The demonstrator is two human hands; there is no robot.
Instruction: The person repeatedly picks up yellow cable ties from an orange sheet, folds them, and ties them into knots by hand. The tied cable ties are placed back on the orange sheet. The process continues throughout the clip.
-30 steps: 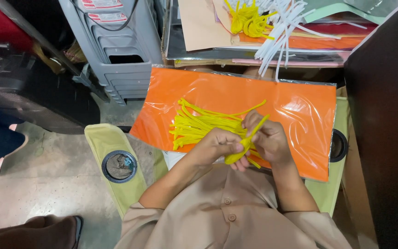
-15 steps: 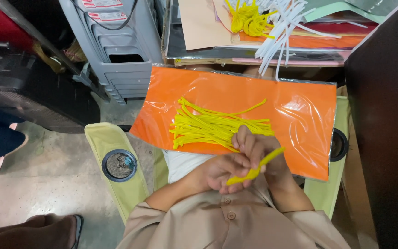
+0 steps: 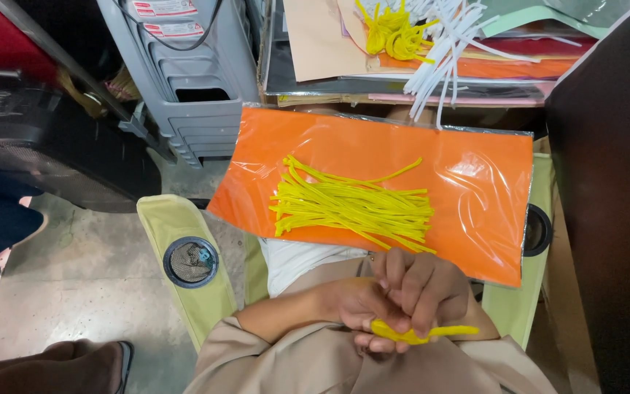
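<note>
Both hands are drawn in close to my body, below the near edge of an orange sheet in clear plastic (image 3: 475, 182) that lies across my lap. My left hand (image 3: 362, 306) and my right hand (image 3: 424, 288) are clasped together around one yellow pipe cleaner (image 3: 421, 334), whose end sticks out to the right. A loose pile of yellow pipe cleaners (image 3: 355, 206) rests on the middle of the orange sheet, apart from both hands.
I sit in a pale green folding chair with a cup holder (image 3: 191, 261) in its left armrest. Ahead, a surface holds coloured sheets, white pipe cleaners (image 3: 442, 55) and bent yellow ones (image 3: 395, 36). Stacked grey plastic stools (image 3: 184, 80) stand at the left. A person's shoe (image 3: 74, 361) shows bottom left.
My hands left the pile with one yellow pipe cleaner and pulled back toward my body. They now hold it lower, clear of the orange sheet.
</note>
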